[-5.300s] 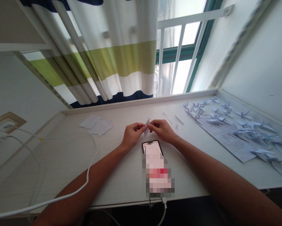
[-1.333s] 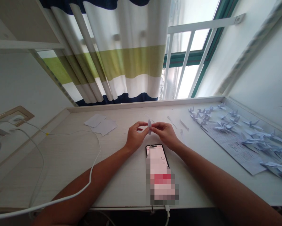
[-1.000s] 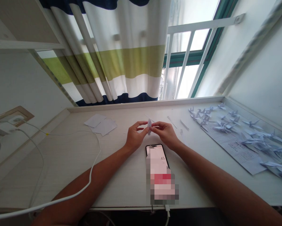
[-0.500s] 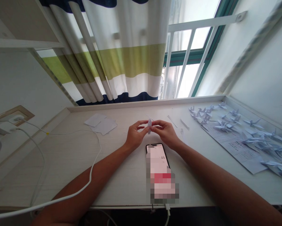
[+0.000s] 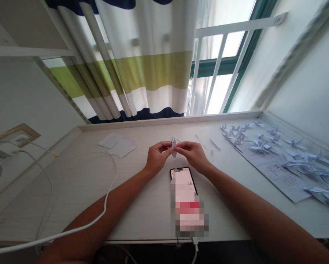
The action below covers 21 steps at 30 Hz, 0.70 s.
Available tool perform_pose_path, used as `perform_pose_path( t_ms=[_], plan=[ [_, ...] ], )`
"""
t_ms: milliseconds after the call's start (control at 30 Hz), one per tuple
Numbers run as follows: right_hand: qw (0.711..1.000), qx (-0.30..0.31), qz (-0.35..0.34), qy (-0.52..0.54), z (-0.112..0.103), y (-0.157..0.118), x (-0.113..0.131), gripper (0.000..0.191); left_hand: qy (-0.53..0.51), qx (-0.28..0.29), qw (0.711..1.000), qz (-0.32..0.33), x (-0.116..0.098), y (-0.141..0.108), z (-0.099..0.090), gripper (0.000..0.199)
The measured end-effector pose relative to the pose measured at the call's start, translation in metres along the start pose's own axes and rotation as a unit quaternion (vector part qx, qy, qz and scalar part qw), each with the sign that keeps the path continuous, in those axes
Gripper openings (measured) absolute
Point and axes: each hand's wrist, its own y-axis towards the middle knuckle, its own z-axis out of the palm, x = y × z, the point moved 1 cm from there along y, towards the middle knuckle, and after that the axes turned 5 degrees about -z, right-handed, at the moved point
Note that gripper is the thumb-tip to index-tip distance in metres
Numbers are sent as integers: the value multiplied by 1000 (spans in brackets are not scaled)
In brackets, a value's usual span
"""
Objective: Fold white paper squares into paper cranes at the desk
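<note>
Gripping folded paper (image 5: 173, 142) jointly, left hand (image 5: 156, 157) at nine o'clock, right hand (image 5: 194, 154) at three, phone (image 5: 188, 198) at six

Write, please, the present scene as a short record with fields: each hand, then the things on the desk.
Left hand: pinches the folded paper
Right hand: pinches the same paper from the other side
Phone: on the desk, nearer the person than the hands; partly pixelated
Flat sheets: left of the hands, overlapping
Paper strips: right of the hands
Folded paper birds: far right, some on a printed sheet
</note>
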Motion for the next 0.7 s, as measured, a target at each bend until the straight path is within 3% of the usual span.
perform_pose_path(
  t_ms=[233,433,567,700],
  plan=[
    [999,-35,-30,18,0,0,1,36,-70,-10,997,-29,-4,0,3,29],
    [998,-30,-37,28,1,1,-2,33,-102,0,993,-56,-3,0,2,39],
    [998,-27,-32,44,1,1,-5,33,-53,38,994,-87,-1,0,2,32],
    [997,-25,-22,68,1,1,-7,33,-11,33,998,-50,-1,2,1,29]
  ],
)
